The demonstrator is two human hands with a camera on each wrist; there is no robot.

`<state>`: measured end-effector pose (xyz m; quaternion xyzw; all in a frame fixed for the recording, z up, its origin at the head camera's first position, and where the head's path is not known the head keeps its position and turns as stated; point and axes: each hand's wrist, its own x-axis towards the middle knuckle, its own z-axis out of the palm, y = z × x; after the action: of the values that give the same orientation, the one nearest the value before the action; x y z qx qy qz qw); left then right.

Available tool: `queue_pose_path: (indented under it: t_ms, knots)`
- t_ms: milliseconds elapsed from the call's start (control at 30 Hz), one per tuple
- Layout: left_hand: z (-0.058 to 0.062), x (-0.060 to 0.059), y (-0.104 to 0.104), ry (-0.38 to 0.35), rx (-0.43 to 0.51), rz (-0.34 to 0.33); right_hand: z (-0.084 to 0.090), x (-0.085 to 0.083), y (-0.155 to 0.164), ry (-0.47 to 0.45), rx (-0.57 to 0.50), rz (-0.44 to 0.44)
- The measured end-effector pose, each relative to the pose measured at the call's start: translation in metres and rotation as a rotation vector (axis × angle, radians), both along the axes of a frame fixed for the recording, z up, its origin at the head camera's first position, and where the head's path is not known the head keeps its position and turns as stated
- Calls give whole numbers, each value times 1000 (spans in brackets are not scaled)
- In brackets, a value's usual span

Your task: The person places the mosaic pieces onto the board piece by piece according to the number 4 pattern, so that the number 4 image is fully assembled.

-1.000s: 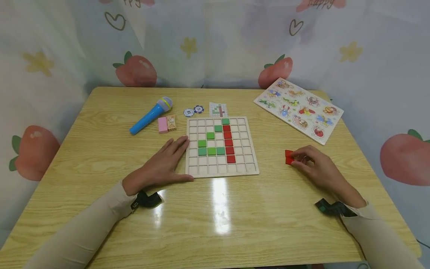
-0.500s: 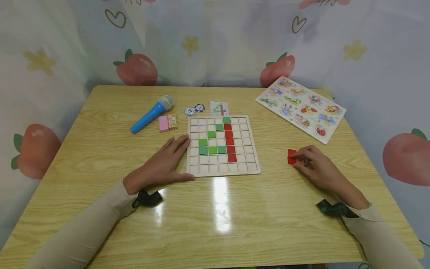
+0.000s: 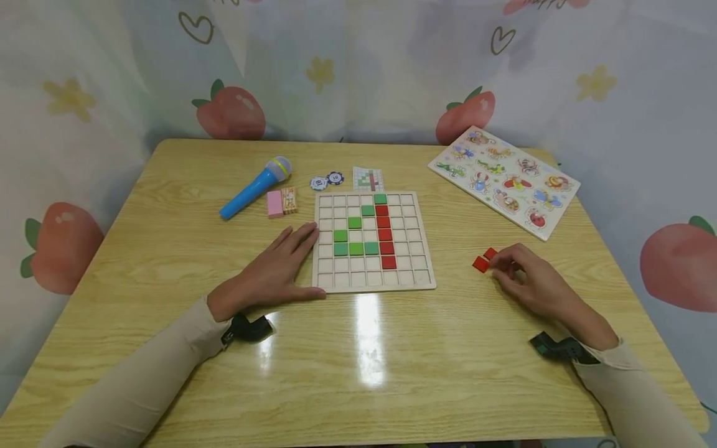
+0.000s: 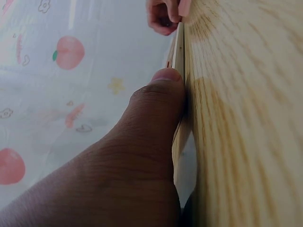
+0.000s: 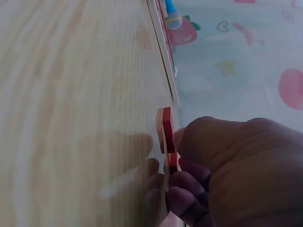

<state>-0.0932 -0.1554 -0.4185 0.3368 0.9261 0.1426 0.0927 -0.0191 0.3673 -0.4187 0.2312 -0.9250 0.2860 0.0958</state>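
Note:
My left hand [image 3: 269, 274] lies palm down on the table, fingers extended against the left edge of the wooden grid board [image 3: 414, 261] and thumb at its lower left corner. The left wrist view shows the thumb [image 4: 165, 78] against the board's side. Green tiles [image 3: 355, 223] and a column of red tiles [image 3: 384, 234] fill some squares. To the right of the board, two loose red tiles [image 3: 480, 264] lie on the table. My right hand [image 3: 529, 280] has its bent fingertips right beside them; in the right wrist view, the thumb touches or nearly touches a red tile [image 5: 168, 130].
A pattern card [image 3: 368, 178] lies behind the board, with poker chips [image 3: 318, 183] to its left. Further left are a pink block [image 3: 274, 204], a small printed block [image 3: 289, 200] and a blue toy microphone [image 3: 252, 190]. An insect puzzle board [image 3: 504, 180] lies at the back right.
The red tiles by my right hand have turned and now lie slightly apart, more exposed at its fingertips. My left hand stays at the board, and the head view has shifted a little.

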Motion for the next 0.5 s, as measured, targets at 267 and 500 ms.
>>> queue_pose_path:
  t_ms: [267, 500]
  knots:
    - [-2, -2, -1, 8, 3, -6, 0, -2, -4, 15, 69, -38]
    - [-1, -1, 0, 4, 3, -6, 1, -3, -7, 34, 72, -25]
